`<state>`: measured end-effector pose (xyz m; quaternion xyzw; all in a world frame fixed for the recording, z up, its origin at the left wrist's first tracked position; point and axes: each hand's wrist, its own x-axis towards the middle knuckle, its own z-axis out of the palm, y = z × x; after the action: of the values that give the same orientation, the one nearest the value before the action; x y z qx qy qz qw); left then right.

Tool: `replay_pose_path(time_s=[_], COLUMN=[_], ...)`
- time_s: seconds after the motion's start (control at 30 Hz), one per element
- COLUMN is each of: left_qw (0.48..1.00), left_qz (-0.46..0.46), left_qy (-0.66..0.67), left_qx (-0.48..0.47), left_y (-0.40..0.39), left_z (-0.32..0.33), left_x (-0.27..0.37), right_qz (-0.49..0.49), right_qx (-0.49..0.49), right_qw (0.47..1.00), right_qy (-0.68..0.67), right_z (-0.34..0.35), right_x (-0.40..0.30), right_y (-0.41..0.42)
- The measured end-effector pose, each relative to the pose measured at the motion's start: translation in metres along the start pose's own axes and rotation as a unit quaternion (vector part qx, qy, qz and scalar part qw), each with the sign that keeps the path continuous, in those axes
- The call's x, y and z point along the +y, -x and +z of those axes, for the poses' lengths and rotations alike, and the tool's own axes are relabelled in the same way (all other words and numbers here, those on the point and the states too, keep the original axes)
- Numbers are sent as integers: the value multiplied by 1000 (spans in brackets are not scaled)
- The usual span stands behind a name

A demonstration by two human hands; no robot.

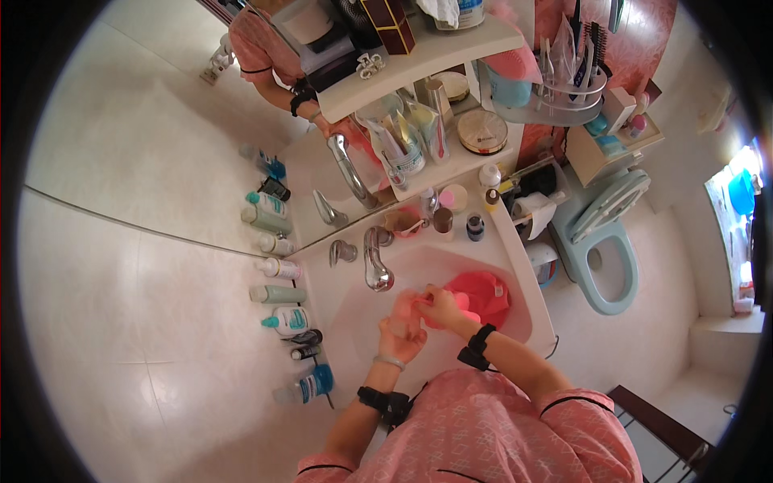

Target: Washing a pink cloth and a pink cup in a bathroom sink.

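Above a white washbasin [356, 314], my right hand [444, 311] pinches a translucent pink item [403, 308], perhaps a thin rubber glove. My left hand [401, 345] is at the lower end of the same item, thumb and fingers on either side of it. Motion blur hides its exact shape. Bright pink finger-like shapes [464, 302] show beyond my right hand. Under them, a red-pink cloth [486, 287] with a white tag lies in the right side of the basin. Black bands sit on both my wrists.
A chrome faucet [377, 268] and its handle [342, 252] rise behind the basin. Small bottles [475, 227] stand on the back right rim. Several toiletry bottles [278, 294] line the left side. Overhead, a cosmetics shelf [423, 51] juts out. A toilet [604, 265] stands right.
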<state>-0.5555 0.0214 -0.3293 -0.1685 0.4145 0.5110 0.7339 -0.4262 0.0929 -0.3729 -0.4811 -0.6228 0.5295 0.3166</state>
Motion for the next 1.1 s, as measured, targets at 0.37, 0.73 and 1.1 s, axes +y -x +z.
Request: replay_pose_path(time_s=[0.37,0.73,1.1], left_qw=[1000,998,996], left_qz=[1,32,-16], left_qy=[15,30,71], left_qx=[0,45,-44], left_y=[-4,5,-19], left_z=[-11,13,-3], left_x=[-1,7,4], right_qz=[-3,123,-111], right_qx=[-39,11,-90], right_qw=[999,992,989], right_qy=[25,-37,-34], right_z=[0,-8,0], right_x=[-9,49,1], right_y=[5,-1,10])
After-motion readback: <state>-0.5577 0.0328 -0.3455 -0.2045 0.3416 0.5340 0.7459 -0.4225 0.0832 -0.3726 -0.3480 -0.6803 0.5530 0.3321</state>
